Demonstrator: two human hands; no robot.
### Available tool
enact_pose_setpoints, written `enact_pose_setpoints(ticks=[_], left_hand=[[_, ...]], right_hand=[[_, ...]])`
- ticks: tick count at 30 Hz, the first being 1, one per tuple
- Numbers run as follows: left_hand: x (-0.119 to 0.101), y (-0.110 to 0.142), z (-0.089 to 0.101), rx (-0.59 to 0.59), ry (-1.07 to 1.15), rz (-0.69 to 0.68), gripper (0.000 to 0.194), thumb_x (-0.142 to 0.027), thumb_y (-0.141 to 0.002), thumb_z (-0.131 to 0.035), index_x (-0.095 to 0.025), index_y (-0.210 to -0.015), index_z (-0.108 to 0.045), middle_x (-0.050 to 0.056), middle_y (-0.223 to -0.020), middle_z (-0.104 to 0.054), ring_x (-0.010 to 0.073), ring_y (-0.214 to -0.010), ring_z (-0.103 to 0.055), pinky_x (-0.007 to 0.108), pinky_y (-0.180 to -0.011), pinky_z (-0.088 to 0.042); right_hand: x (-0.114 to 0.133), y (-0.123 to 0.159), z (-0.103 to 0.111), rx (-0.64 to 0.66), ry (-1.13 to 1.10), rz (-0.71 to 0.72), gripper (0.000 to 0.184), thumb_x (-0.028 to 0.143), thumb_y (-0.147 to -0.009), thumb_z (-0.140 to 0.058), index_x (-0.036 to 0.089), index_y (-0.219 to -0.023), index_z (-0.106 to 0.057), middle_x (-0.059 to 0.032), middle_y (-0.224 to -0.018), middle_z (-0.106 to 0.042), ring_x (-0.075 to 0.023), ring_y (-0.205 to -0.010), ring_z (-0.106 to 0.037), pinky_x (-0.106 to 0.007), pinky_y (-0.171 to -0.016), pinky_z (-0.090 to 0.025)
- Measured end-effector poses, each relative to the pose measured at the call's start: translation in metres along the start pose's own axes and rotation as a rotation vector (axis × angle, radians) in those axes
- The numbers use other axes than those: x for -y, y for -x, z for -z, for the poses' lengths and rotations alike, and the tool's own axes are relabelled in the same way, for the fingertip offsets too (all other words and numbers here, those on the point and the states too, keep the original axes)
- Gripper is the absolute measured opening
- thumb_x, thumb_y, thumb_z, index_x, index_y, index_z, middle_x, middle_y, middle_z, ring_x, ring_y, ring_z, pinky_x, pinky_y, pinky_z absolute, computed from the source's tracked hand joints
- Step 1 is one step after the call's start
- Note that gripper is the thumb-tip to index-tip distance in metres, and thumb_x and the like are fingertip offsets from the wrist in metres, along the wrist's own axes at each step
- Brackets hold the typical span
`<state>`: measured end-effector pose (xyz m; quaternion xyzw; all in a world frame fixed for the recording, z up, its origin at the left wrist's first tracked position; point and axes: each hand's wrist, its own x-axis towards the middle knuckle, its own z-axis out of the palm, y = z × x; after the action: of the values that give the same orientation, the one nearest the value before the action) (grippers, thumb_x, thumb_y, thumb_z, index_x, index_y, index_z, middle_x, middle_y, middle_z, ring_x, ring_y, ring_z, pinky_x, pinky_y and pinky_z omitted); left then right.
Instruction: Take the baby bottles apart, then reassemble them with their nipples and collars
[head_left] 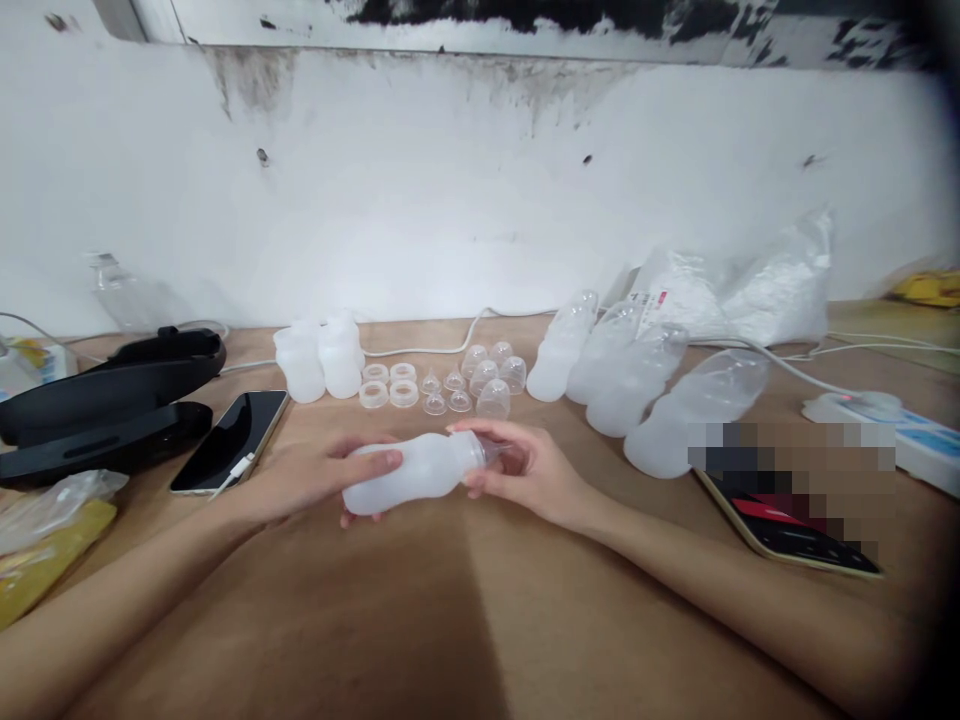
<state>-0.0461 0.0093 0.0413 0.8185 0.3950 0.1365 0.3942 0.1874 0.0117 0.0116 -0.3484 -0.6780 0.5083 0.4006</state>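
Observation:
A frosted baby bottle [420,468] lies nearly sideways above the table, its nipple end pointing right. My left hand [360,470] is wrapped round the bottle's base, thumb on top. With closed fingers, my right hand [525,465] grips the collar at the neck, and a clear nipple shows partly between the fingers. Just beyond my hands stand clear collar rings [403,393], small clear nipples [458,401] and clear dome caps [493,398], several of each. Frosted bottle bodies without tops [341,357] stand behind on the left.
Several capped bottles [641,385] lean in clear bags at right, before white plastic bags [772,290]. A phone with a cable [232,440] and a black curved object [112,385] lie left. Another phone [787,520] and a power strip [922,445] are right. A white wall stands behind.

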Motion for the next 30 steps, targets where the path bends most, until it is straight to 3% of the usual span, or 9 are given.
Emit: enact_pose_setpoints(ticks=[5, 12, 16, 19, 21, 23, 27, 28, 30], left_hand=[[0.006, 0.001, -0.008, -0.380, -0.610, -0.370, 0.042, -0.034, -0.081, -0.051, -0.022, -0.120, -0.043, 0.008, -0.114, -0.055, 0.0224, -0.100, -0.052, 0.036, -0.079, -0.046], [0.011, 0.012, -0.014, -0.473, -1.097, -0.679, 0.037, -0.012, -0.086, -0.039, -0.019, -0.122, -0.042, 0.009, -0.114, -0.055, 0.0244, -0.098, -0.048, 0.036, -0.075, -0.044], [0.011, 0.016, -0.015, -0.581, -1.173, -0.780, 0.034, -0.010, -0.086, -0.036, -0.023, -0.115, -0.048, 0.005, -0.111, -0.058, 0.0260, -0.102, -0.047, 0.036, -0.073, -0.044], [0.014, 0.016, -0.017, -0.603, -1.160, -0.813, 0.033, -0.011, -0.083, -0.043, -0.024, -0.114, -0.049, 0.004, -0.109, -0.058, 0.0249, -0.102, -0.048, 0.034, -0.073, -0.046], [0.018, 0.015, -0.020, -0.613, -1.066, -0.768, 0.036, -0.015, -0.080, -0.052, -0.023, -0.114, -0.047, 0.006, -0.108, -0.057, 0.0234, -0.099, -0.051, 0.032, -0.072, -0.047], [0.022, 0.013, -0.024, -0.657, -0.883, -0.665, 0.042, -0.020, -0.076, -0.059, -0.020, -0.115, -0.044, 0.009, -0.106, -0.056, 0.0215, -0.095, -0.053, 0.031, -0.071, -0.048], [0.026, 0.008, -0.027, -0.754, -0.473, -0.345, 0.039, -0.028, -0.075, -0.058, -0.019, -0.108, -0.040, 0.010, -0.105, -0.055, 0.0219, -0.093, -0.055, 0.035, -0.076, -0.047], [0.026, 0.007, -0.026, -0.745, -0.405, -0.263, 0.035, -0.030, -0.075, -0.056, -0.019, -0.105, -0.040, 0.009, -0.104, -0.056, 0.0221, -0.092, -0.056, 0.035, -0.076, -0.046], [0.025, 0.005, -0.024, -0.693, -0.298, -0.140, 0.028, -0.034, -0.077, -0.051, -0.018, -0.098, -0.042, 0.006, -0.097, -0.058, 0.0211, -0.086, -0.057, 0.033, -0.072, -0.047]], right_hand=[[0.002, 0.000, -0.008, 0.021, -0.165, -0.160, 0.029, 0.036, -0.073, -0.059, 0.013, -0.091, -0.059, -0.0056, -0.078, -0.063, -0.0116, -0.059, -0.060, -0.018, -0.040, -0.048], [0.012, 0.001, -0.013, 0.076, -0.456, -0.546, 0.034, 0.039, -0.082, -0.048, 0.008, -0.083, -0.062, -0.0071, -0.064, -0.063, -0.0061, -0.049, -0.057, -0.008, -0.032, -0.039], [0.020, 0.002, -0.012, 0.106, -0.503, -0.670, 0.034, 0.037, -0.083, -0.044, 0.008, -0.079, -0.061, -0.0068, -0.064, -0.063, -0.0054, -0.048, -0.057, -0.007, -0.030, -0.037], [0.026, 0.001, -0.008, 0.221, -0.443, -0.696, 0.036, 0.039, -0.084, -0.042, 0.009, -0.083, -0.060, -0.0070, -0.069, -0.064, -0.0075, -0.056, -0.061, -0.008, -0.032, -0.037], [0.029, 0.000, -0.002, 0.320, -0.304, -0.663, 0.043, 0.047, -0.083, -0.039, 0.009, -0.084, -0.059, -0.0088, -0.072, -0.064, -0.0119, -0.060, -0.063, -0.011, -0.032, -0.039], [0.028, -0.004, 0.007, 0.284, -0.084, -0.563, 0.050, 0.054, -0.082, -0.033, 0.011, -0.085, -0.057, -0.0102, -0.073, -0.064, -0.0159, -0.060, -0.063, -0.016, -0.033, -0.039], [0.011, -0.013, 0.033, -0.327, 0.590, -0.070, 0.039, 0.048, -0.082, -0.037, 0.016, -0.095, -0.054, -0.0101, -0.090, -0.061, -0.0207, -0.079, -0.060, -0.028, -0.054, -0.049], [0.004, -0.015, 0.038, -0.412, 0.775, 0.055, 0.036, 0.045, -0.081, -0.041, 0.017, -0.100, -0.053, -0.0105, -0.100, -0.058, -0.0231, -0.090, -0.056, -0.033, -0.066, -0.049], [-0.009, -0.016, 0.045, -0.394, 1.051, 0.182, 0.036, 0.038, -0.080, -0.046, 0.018, -0.111, -0.048, -0.0098, -0.114, -0.052, -0.0264, -0.105, -0.047, -0.041, -0.084, -0.042]])
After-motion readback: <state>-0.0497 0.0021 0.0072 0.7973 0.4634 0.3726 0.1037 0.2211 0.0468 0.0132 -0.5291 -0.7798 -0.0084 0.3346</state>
